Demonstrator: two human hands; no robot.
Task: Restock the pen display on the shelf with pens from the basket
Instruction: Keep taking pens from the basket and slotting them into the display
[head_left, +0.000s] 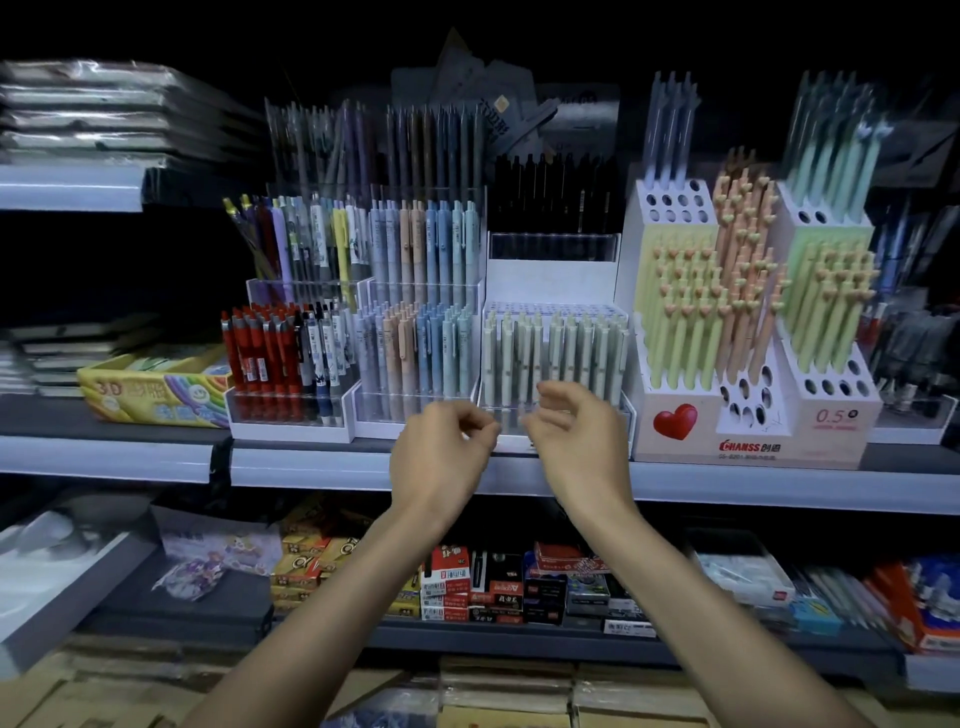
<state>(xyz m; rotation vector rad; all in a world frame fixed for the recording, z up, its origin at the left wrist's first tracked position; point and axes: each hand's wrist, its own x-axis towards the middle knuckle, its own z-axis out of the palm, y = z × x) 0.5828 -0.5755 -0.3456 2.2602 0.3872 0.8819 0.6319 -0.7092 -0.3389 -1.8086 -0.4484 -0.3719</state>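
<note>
Both hands are raised in front of the middle shelf (727, 488), close together but not touching.

The left hand (441, 449) has its fingers curled in toward the thumb, and nothing is visible in them. The right hand (576, 447) is loosely curled, with the fingers apart and the palm turned left, and it holds nothing. Both show motion blur.

Just beyond the hands is the pen display (556, 410), a clear tiered stand at the front of the shelf. Its near tier holds a row of pale green pens (556, 348) standing upright, and the far, upper tier holds black pens (550, 197). The right hand's fingertips overlap the stand's clear front wall, but contact cannot be confirmed.

To the left, touching the stand, is a second clear stand with pastel pens (415, 343) in two tiers. Further left is a third stand with red pens (260, 348). Beyond that is a yellow carton (150, 389).

To the right is a cardboard display (748, 431) printed with a red heart. It carries upright yellow, orange and green pens with heart-shaped tops.

The lower shelf holds stacked small boxes (493, 582).
</note>
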